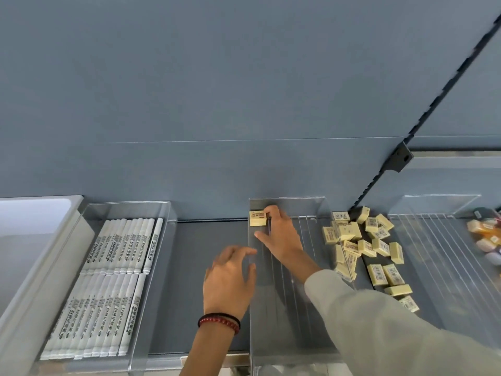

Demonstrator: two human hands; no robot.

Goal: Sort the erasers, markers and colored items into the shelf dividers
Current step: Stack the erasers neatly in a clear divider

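A pale yellow eraser (257,218) stands at the back left corner of a clear acrylic divider tray (287,316) in the middle of the shelf. My right hand (279,234) reaches into that tray and pinches the eraser's right side with its fingertips. Just left of the tray's wall, my left hand (230,278) hovers above the shelf with relaxed fingers and holds nothing; a red bead bracelet circles its wrist. Several loose yellow erasers (371,251) lie in a heap to the right of the tray.
A clear tray of white markers (113,270) in two rows sits at the left. A white bin (35,221) is at the far left. Another clear divider tray (447,240) stands at the right, with coloured items (488,237) at the edge. A blue-grey back panel rises behind.
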